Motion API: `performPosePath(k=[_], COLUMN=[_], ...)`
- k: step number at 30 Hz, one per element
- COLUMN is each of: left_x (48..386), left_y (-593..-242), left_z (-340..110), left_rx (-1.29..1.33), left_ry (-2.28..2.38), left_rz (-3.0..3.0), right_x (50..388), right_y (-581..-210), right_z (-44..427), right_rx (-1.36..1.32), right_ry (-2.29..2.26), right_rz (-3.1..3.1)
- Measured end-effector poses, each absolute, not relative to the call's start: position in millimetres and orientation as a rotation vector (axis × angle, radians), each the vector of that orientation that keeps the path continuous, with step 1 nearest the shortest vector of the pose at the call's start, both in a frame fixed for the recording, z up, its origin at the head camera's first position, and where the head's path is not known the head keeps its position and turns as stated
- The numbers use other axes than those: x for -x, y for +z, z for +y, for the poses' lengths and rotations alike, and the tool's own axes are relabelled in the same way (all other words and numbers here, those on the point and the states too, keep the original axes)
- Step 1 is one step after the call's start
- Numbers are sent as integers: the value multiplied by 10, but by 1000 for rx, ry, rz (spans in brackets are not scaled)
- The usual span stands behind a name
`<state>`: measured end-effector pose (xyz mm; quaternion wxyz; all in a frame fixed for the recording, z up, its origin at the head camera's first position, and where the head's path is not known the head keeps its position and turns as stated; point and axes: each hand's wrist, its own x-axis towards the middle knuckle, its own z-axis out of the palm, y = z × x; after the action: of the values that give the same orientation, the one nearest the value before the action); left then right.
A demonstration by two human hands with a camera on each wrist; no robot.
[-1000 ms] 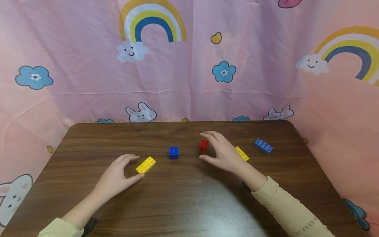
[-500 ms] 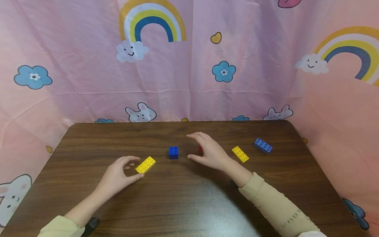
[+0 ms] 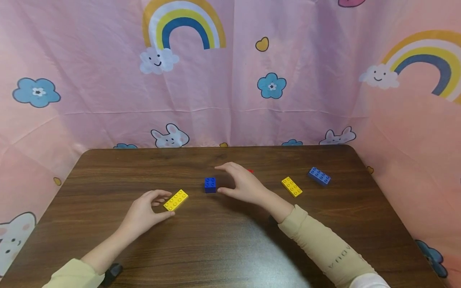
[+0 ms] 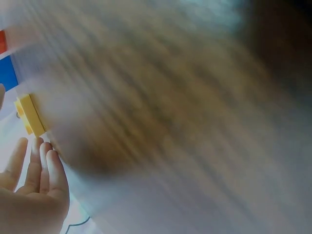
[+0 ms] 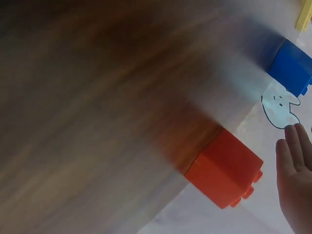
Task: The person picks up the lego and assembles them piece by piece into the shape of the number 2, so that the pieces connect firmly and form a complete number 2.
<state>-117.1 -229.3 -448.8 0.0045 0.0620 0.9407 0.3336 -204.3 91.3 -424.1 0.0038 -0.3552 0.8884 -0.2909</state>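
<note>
Leftward across the worktop [image 3: 216, 252], the right hand [image 3: 246, 185] has travelled from the red brick [image 5: 224, 168] to just beside the blue cube [image 3: 210, 185], while the left hand [image 3: 145, 212] has barely shifted. Five toy bricks show on the dark wooden surface, against a pink cloth [image 3: 119, 92] printed with rainbows and rabbits.

The right hand's thumb and fingers are spread apart with nothing between them; its thumb tip is near the cube's right side, and whether it touches is too close to tell. Behind this hand the red brick is mostly hidden from the head view, but the right wrist view shows it whole, resting on the wood.

The left hand is also spread, thumb apart from fingers, around the near end of the left yellow brick [image 3: 176, 200]. It does not appear to be pinching it; contact cannot be made out.

Farther right lie the right yellow brick [image 3: 291, 187] and, beyond it, the long blue brick [image 3: 319, 176], both well apart from the hands.

As for progress, this looks like an early stage, with both hands placed for picking up. No brick is lifted or joined to another, so any grasping, lifting or joining seems still to be done.
</note>
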Motion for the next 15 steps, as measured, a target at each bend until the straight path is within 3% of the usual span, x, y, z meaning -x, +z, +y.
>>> performPosePath(k=[15], left_x=[1226], left_y=[-4521], left_z=[-2307], left_rx=[-180], left_ry=[1031], left_rz=[2934], right_x=[2187], right_y=[-4294], right_z=[750], right_rx=[1025], right_ry=[-947], right_rz=[2629])
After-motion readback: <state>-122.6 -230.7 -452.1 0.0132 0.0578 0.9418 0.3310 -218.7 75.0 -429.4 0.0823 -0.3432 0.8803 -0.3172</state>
